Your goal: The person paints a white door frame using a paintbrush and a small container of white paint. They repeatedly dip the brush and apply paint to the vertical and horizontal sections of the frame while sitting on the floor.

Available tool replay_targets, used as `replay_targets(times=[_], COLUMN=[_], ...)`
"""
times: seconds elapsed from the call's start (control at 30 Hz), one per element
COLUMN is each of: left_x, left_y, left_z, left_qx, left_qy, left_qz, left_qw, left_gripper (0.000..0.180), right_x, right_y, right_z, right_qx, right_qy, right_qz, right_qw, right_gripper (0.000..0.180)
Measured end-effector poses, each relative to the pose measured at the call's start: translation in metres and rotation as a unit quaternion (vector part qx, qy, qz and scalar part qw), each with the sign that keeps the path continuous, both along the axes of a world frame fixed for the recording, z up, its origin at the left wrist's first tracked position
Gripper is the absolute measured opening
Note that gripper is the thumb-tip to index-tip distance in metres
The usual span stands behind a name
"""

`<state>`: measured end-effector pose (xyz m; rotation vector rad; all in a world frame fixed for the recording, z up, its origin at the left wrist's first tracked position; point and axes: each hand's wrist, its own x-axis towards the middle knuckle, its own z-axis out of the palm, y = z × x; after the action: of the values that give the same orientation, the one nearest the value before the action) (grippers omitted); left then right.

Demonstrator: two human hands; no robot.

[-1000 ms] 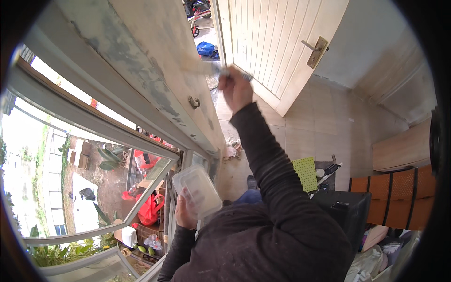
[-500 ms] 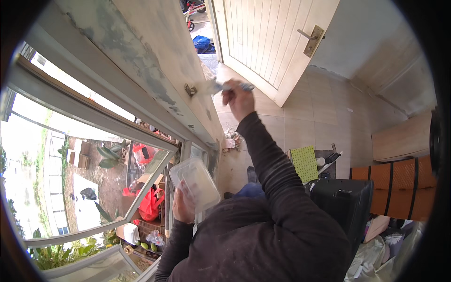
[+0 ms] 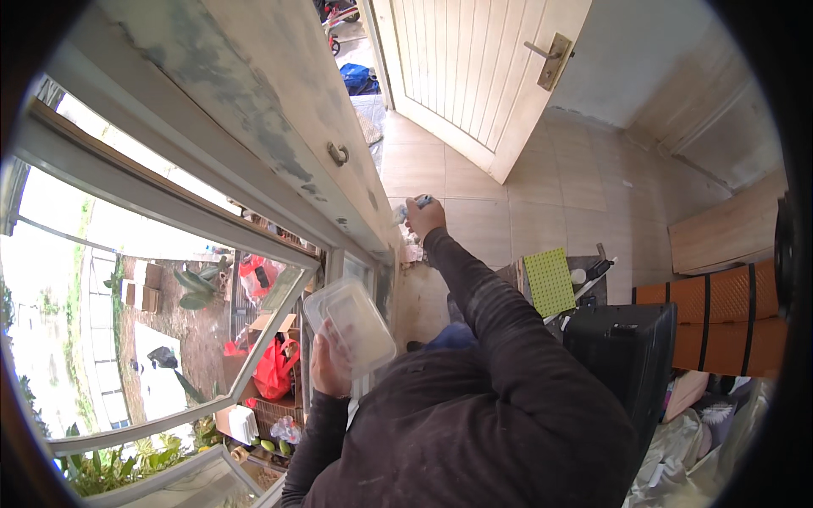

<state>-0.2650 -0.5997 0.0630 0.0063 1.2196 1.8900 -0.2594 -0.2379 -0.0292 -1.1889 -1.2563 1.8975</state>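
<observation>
My left hand grips a translucent rectangular plastic tub from its left side, close to the window frame. Whatever pale contents it holds are hard to make out. My right hand is closed around what looks like a paintbrush with a blue-grey handle. The brush's working end meets or nearly meets the right edge of a pale post, partly hidden and blurred. Grey patches and worn paint mark the post. A small metal catch sticks out of it above my right hand.
An open window sash stands at left. The white door is open ahead over the tiled floor. On my right are a black case, a yellow-green perforated sheet and an orange folded mat.
My right hand has come down and slightly left with the brush, from beside the metal catch to lower on the post's edge. My left hand and the tub have barely moved.
</observation>
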Motion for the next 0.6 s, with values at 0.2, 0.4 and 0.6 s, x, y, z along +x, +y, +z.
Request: replay_targets(times=[0.2,0.4,0.6], left_x=[-0.001,-0.004,0.000], left_y=[-0.002,-0.016,-0.006], left_z=[-0.007,-0.011,-0.008], left_qx=[0.015,0.013,0.034], left_qy=[0.002,-0.019,-0.020], left_qz=[-0.001,0.008,-0.006], left_qw=[1.000,1.000,0.999], left_gripper=[0.065,0.067,0.066], right_x=[0.011,0.005,0.000], right_y=[-0.033,-0.021,-0.030], right_z=[0.192,0.264,0.060], right_qx=[0.152,0.065,-0.147], right_qy=[0.208,0.482,0.314], right_qz=[0.084,-0.009,-0.066], right_qw=[0.962,0.874,0.936], right_gripper=[0.020,0.022,0.015])
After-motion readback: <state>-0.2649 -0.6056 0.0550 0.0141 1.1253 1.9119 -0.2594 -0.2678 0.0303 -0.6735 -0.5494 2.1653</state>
